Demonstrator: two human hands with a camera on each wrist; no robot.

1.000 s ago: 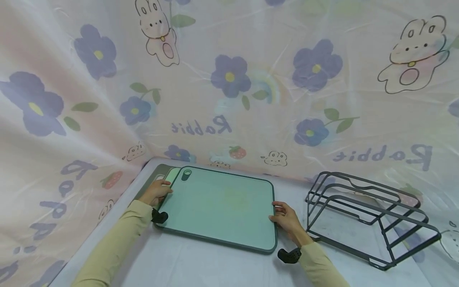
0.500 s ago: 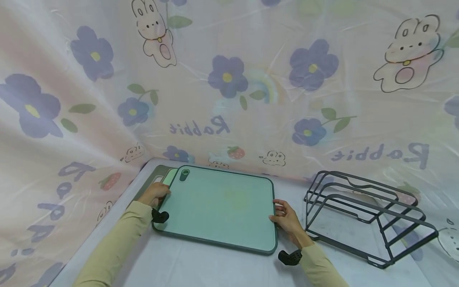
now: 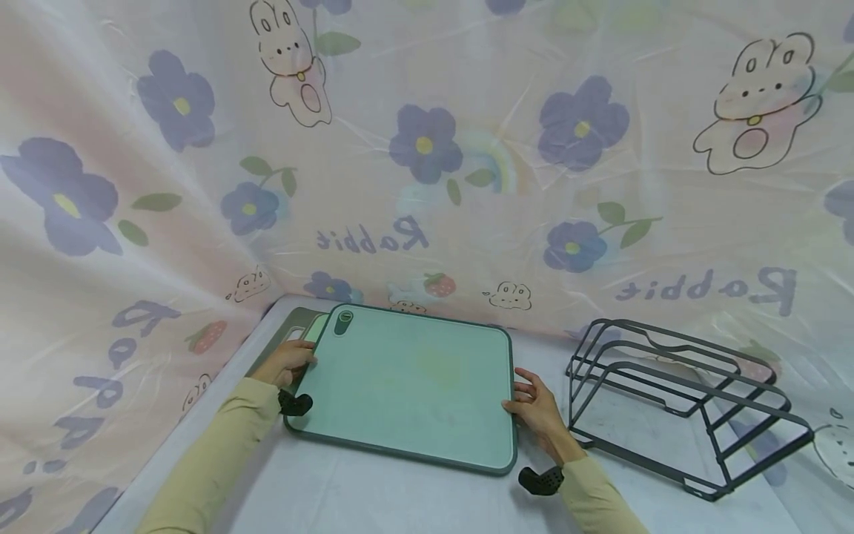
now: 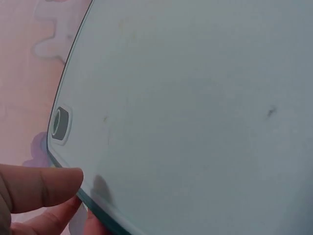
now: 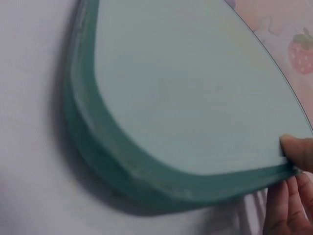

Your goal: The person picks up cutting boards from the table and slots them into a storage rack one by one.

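Note:
A pale mint-green cutting board (image 3: 414, 393) with a darker green rim and a slot-shaped hole at its far left corner lies between my hands in the head view. My left hand (image 3: 288, 363) pinches its left edge, thumb (image 4: 58, 186) at the top face and fingers under the rim. At the right edge my right hand (image 3: 537, 409) grips the board, with its thumb (image 5: 298, 151) on top and its fingers below. Under the board's left side other flat boards (image 3: 283, 334) show, one grey-green and one light green. A few small dark marks dot the mint surface.
On the right of the white-covered table (image 3: 373, 497) stands a black wire rack (image 3: 694, 408) with several upright loops, close beside my right hand. A patterned curtain (image 3: 467, 200) hangs at the back and left. A black wrist device (image 3: 542, 480) sits at my right wrist.
The board's far edge has risen slightly, and its left end has shifted a little left. Both hands keep their hold. The rack stays put.

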